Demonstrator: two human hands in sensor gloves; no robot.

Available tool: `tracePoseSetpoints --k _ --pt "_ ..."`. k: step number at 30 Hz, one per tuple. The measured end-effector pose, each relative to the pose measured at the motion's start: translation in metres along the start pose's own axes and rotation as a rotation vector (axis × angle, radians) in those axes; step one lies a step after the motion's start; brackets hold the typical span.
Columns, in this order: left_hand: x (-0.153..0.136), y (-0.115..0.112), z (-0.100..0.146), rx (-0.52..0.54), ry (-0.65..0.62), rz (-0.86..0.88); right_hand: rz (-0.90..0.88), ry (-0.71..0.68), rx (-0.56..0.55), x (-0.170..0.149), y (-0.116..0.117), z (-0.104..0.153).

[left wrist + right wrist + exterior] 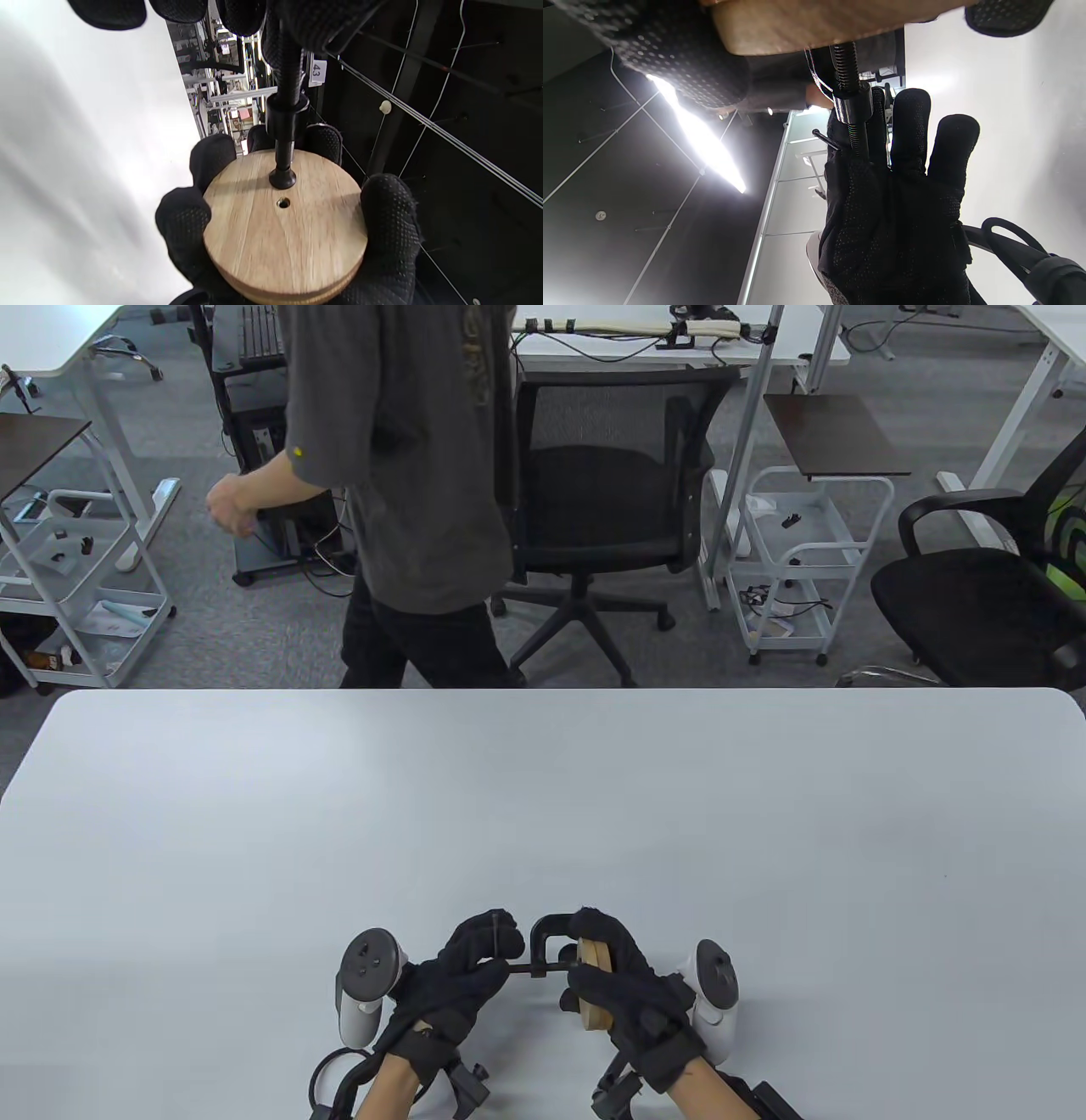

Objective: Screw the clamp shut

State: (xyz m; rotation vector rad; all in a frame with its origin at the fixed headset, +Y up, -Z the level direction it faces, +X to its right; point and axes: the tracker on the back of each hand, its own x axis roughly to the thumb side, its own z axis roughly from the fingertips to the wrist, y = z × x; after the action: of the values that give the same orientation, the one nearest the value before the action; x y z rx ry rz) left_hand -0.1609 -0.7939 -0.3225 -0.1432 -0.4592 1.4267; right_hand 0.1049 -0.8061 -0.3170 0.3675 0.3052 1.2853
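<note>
A black C-clamp [550,927] is held just above the white table [543,797] near its front edge. My right hand [604,980] grips a stack of round wooden discs [596,994] that sits in the clamp's mouth. My left hand [495,952] grips the handle end of the clamp's screw [536,969], where a thin cross pin [495,931] passes through. In the left wrist view the screw [285,127] points at the disc face [284,245], and its round pad [282,178] meets the wood just above a small centre hole. The right wrist view shows the threaded screw [846,67] below the disc edge [814,25].
A person in a grey shirt [407,475] stands beyond the table's far edge. A black office chair [611,475] and white carts [797,560] stand behind. All of these are off the table.
</note>
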Motion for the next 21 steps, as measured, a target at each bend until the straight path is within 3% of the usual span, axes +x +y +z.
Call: tracePoseSetpoints --k 16,21 --pt "0.005 0.001 0.0 0.004 -0.011 -0.118 0.004 0.016 -0.021 -0.002 0.0 0.0" --pt "0.012 0.008 0.003 0.096 -0.023 -0.203 -0.033 -0.007 -0.053 0.001 0.0 0.0"
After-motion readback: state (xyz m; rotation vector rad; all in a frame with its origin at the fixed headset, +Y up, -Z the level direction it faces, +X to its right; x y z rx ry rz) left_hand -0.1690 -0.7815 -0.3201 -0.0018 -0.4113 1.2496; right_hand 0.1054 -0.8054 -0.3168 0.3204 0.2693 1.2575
